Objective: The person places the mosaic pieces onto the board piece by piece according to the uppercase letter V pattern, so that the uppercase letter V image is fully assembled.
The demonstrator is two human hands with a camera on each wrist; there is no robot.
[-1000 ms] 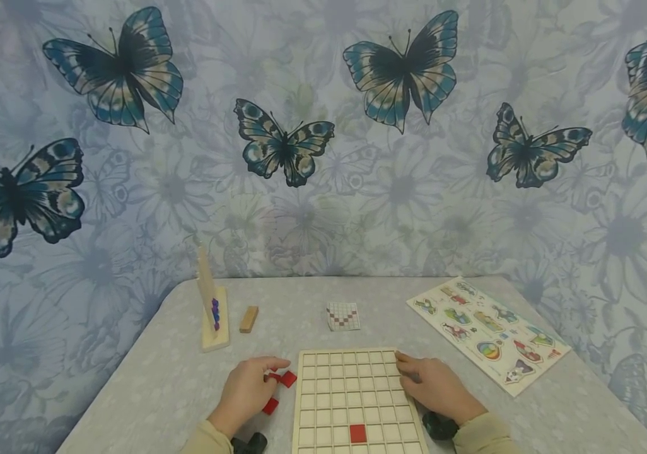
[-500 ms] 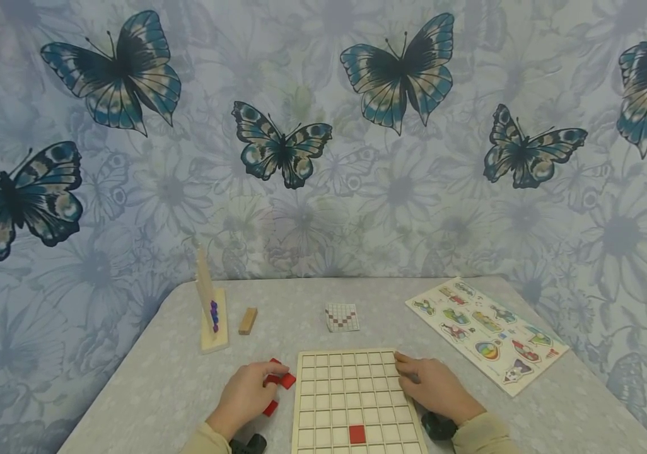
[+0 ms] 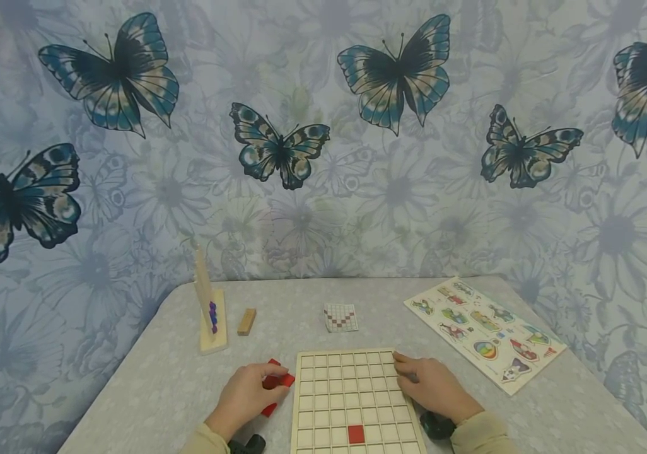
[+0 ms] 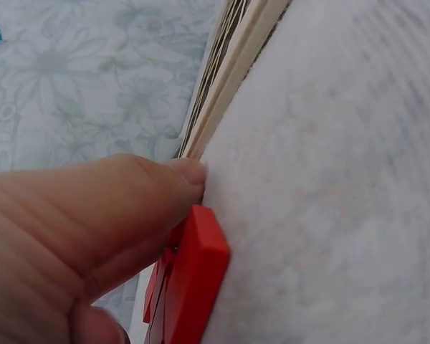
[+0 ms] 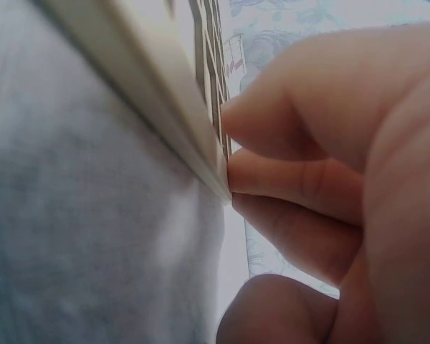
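A wooden grid board lies in front of me, with one red square tile in a cell near the bottom. Left of the board, my left hand is over several loose red tiles, thumb and index finger spread on either side of one. The left wrist view shows a fingertip at the top edge of a red tile; whether it presses on it I cannot tell. At the board's upper right edge my right hand rests its fingertips against the rim.
A small pattern card lies behind the board. To the left stand an upright wooden panel on a base and a wooden block. A picture puzzle board lies at right. The butterfly-patterned wall rises behind the table.
My left thumb has moved right and away from the index finger, toward the tile nearest the board. The right hand keeps its place at the board's edge.
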